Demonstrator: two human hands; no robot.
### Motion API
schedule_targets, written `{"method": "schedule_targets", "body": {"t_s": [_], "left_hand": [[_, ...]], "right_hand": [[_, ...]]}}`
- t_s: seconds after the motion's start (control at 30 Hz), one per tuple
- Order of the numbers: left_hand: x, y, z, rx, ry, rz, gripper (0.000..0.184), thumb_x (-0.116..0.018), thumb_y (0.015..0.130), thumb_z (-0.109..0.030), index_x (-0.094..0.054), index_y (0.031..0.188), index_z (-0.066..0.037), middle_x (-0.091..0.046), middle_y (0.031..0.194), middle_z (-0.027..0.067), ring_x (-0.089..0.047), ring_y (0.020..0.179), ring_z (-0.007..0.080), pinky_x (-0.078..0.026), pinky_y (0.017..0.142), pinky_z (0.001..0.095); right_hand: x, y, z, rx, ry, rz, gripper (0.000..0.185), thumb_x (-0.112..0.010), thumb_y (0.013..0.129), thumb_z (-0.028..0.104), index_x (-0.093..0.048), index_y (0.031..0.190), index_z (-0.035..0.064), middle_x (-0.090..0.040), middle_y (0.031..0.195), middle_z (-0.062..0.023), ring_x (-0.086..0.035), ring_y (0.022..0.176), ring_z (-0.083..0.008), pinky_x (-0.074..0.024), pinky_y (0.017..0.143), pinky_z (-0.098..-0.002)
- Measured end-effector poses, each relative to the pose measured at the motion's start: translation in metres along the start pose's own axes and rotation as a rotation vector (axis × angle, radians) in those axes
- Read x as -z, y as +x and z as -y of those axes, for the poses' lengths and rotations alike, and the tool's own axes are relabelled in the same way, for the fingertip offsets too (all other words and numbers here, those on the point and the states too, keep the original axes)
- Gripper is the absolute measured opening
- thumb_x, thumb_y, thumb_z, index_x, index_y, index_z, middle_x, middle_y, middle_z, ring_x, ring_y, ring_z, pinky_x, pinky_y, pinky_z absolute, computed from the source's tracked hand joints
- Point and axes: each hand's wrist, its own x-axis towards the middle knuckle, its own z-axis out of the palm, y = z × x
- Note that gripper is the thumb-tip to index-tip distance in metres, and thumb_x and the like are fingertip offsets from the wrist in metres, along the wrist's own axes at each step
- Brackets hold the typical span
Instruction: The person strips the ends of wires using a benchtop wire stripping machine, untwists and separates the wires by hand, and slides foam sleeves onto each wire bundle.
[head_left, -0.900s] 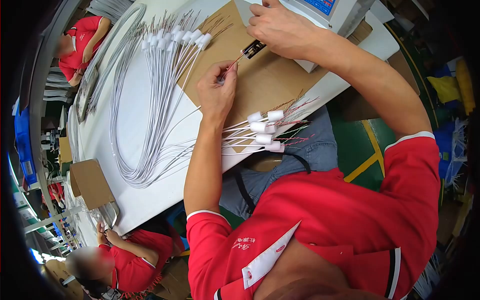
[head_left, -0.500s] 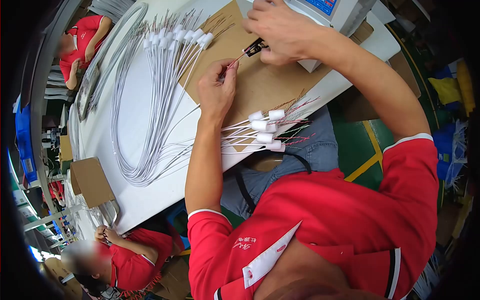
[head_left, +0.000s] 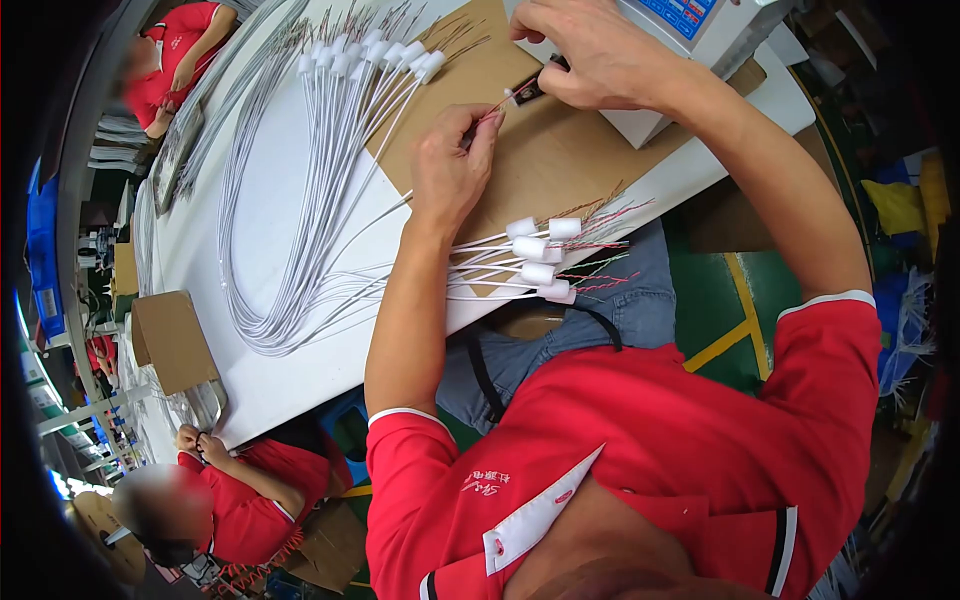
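My left hand (head_left: 452, 165) is closed, pinching thin reddish wires (head_left: 496, 106) at the end of a white cable. That cable runs back beneath my wrist toward the bundle. In my right hand (head_left: 605, 58) is a small black tool (head_left: 527, 92), partly covered by my fingers; its exact kind cannot be made out. Its tip meets the wires, where a small pale piece shows. Just right of my left forearm lie several white cables with white sleeves (head_left: 537, 250) and twisted coloured wire ends. A larger bundle of white cables (head_left: 300, 230) curves across the table on the left.
A brown cardboard sheet (head_left: 560, 150) lies under my hands on the white table (head_left: 290, 400). A white machine with a blue keypad (head_left: 680, 12) stands at the upper right. Two co-workers in red shirts (head_left: 265, 490) sit to the left, near an open cardboard box (head_left: 175, 340).
The view has shifted slightly, moving the table items a little right. Both hands have moved slightly right and up, and the black tool has turned, its tip still at the wires.
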Motion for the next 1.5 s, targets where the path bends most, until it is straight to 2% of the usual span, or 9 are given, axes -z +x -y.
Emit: {"method": "schedule_targets", "body": {"t_s": [0.17,0.27,0.47,0.77,0.97,1.07,1.17,1.37,1.5], "left_hand": [[0.007,0.002,-0.003,0.124,-0.044,0.067,0.018,-0.069,0.099,-0.016,-0.076,0.098,0.000,-0.071,0.082,0.0103,-0.064,0.065,0.0155,-0.051,0.062,0.0308],[0.014,0.005,0.002,0.291,-0.298,0.152,0.024,-0.066,0.104,-0.020,-0.074,0.112,0.002,-0.071,0.085,0.0041,-0.062,0.071,0.0104,-0.050,0.066,0.0252],[0.021,0.010,0.009,0.405,-0.647,0.183,0.025,-0.067,0.103,-0.017,-0.065,0.116,0.004,-0.070,0.100,0.0080,-0.065,0.079,0.0135,-0.051,0.074,0.0241],[0.032,0.014,0.021,0.516,-1.021,0.270,0.019,-0.062,0.104,-0.020,-0.064,0.106,-0.001,-0.066,0.101,0.0092,-0.060,0.082,0.0165,-0.050,0.077,0.0325],[0.021,0.010,0.014,0.356,-0.740,0.134,0.020,-0.062,0.106,-0.021,-0.063,0.105,-0.001,-0.064,0.094,0.0063,-0.058,0.077,0.0133,-0.048,0.070,0.0272],[0.013,0.008,0.010,0.243,-0.559,0.075,0.020,-0.063,0.106,-0.021,-0.063,0.104,-0.001,-0.063,0.090,0.0040,-0.057,0.074,0.0101,-0.047,0.067,0.0241],[0.009,0.003,0.009,0.224,-0.419,0.058,0.019,-0.064,0.105,-0.019,-0.064,0.106,-0.001,-0.063,0.088,0.0026,-0.056,0.073,0.0080,-0.046,0.065,0.0231],[0.007,0.001,0.007,0.110,-0.447,0.008,0.016,-0.070,0.101,-0.016,-0.067,0.103,-0.001,-0.063,0.087,0.0015,-0.053,0.071,0.0063,-0.043,0.063,0.0227],[0.005,0.001,0.015,0.004,-0.240,-0.016,0.010,-0.070,0.100,-0.012,-0.069,0.102,-0.002,-0.062,0.085,-0.0009,-0.054,0.070,0.0058,-0.045,0.062,0.0221]], "right_hand": [[0.002,0.001,0.002,-0.007,0.002,0.010,0.033,-0.062,0.075,0.013,-0.064,0.105,0.0011,-0.064,0.097,-0.0200,-0.054,0.105,-0.0382,-0.0371,0.097,-0.0504],[0.000,0.000,0.001,0.020,0.005,-0.020,0.032,-0.062,0.075,0.014,-0.064,0.105,0.0014,-0.064,0.096,-0.0200,-0.054,0.105,-0.0381,-0.0372,0.097,-0.0496],[-0.001,0.001,0.000,0.028,0.011,-0.017,0.030,-0.063,0.075,0.014,-0.065,0.102,0.0018,-0.064,0.094,-0.0201,-0.054,0.103,-0.0381,-0.0373,0.096,-0.0498],[0.001,0.001,0.003,0.016,-0.034,0.034,0.036,-0.064,0.072,0.019,-0.067,0.103,0.0002,-0.065,0.096,-0.0205,-0.055,0.105,-0.0375,-0.0378,0.097,-0.0490],[-0.002,0.000,0.002,0.126,-0.125,0.052,0.040,-0.067,0.070,0.024,-0.068,0.101,-0.0005,-0.066,0.100,-0.0213,-0.056,0.107,-0.0354,-0.0378,0.099,-0.0487],[0.021,0.005,0.021,0.069,-0.288,0.280,0.039,-0.068,0.070,0.023,-0.070,0.100,-0.0017,-0.067,0.101,-0.0203,-0.057,0.107,-0.0340,-0.0377,0.101,-0.0486],[0.009,0.005,0.018,0.093,-0.447,0.300,0.034,-0.068,0.073,0.021,-0.071,0.098,-0.0013,-0.069,0.101,-0.0175,-0.058,0.108,-0.0318,-0.0377,0.102,-0.0478],[0.004,0.002,0.014,0.132,-0.498,0.243,0.026,-0.066,0.077,0.018,-0.072,0.097,0.0012,-0.070,0.101,-0.0142,-0.058,0.108,-0.0288,-0.0375,0.101,-0.0459],[0.002,0.003,0.014,0.125,-0.513,0.257,0.023,-0.067,0.078,0.018,-0.073,0.094,0.0032,-0.070,0.100,-0.0124,-0.058,0.108,-0.0283,-0.0375,0.100,-0.0457]]}}
